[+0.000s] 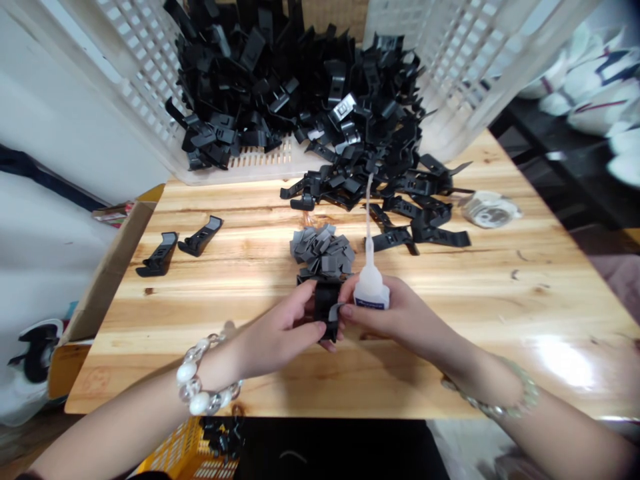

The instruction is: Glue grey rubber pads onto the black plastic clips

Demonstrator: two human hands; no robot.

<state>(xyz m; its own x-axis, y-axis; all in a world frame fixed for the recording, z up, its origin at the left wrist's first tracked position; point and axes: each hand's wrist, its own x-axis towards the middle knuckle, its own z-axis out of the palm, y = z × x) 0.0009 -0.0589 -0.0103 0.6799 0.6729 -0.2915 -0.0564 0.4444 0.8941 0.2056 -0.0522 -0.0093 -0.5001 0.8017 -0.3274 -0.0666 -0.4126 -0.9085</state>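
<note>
My left hand (280, 330) grips a black plastic clip (326, 308) at the middle of the wooden table (450, 293). My right hand (395, 313) holds a white squeeze bottle of glue (370, 287), its long thin nozzle pointing up. A small grey pad (339, 310) sits against the clip by my right fingertips. Just beyond my hands lies a heap of grey pads (321, 252). Farther back spreads a pile of black clips (380, 193). Two single black clips (161, 255) rest at the table's left.
A white slatted crate (145, 73) full of black clips stands at the table's far edge. A cardboard box (107, 280) lines the left edge, and a roll of tape (490, 210) lies at right. A yellow crate (175, 453) sits below the near edge.
</note>
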